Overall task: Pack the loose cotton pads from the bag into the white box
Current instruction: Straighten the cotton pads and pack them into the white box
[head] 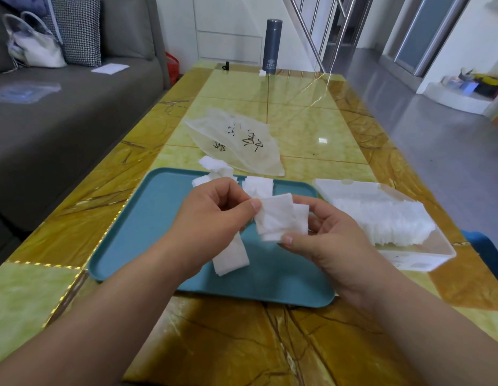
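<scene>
- The worktop (pixel 242 344) is a glossy slab with a yellow-green marble pattern and brown veins, running away from the person.
- A grey sofa (pixel 61 107) stands along its left side, carrying a pale handbag (pixel 33 45) and a checked cushion (pixel 77 29).
- A dark grey flask (pixel 271 45) stands upright at the far end of the worktop; a grey floor (pixel 437 135) stretches off to the right.
- A teal tray (pixel 147 232) lies on the near part of the worktop.
- The bag (pixel 242 143), thin and translucent with black writing, lies flat just beyond the tray's far edge.
- Loose cotton pads (pixel 257 186) lie at the tray's far edge, some spilling over it toward the bag.
- The white box (pixel 409 260) sits just right of the tray, open at the top, with a row of pads (pixel 381 218) packed inside.
- Both bare forearms reach in from the near edge and meet over the middle of the tray.
- The left hand (pixel 211 215) is turned knuckles up, its fingers curled and its thumb pressed on the left edge of the held pads (pixel 278 218).
- The right hand (pixel 325 235) cradles the same held pads from the right, fingers behind them and thumb pinching their near edge.
- Another stack of pads (pixel 231 257) shows below the left hand, over the tray; I cannot tell whether it is held or lying there.
</scene>
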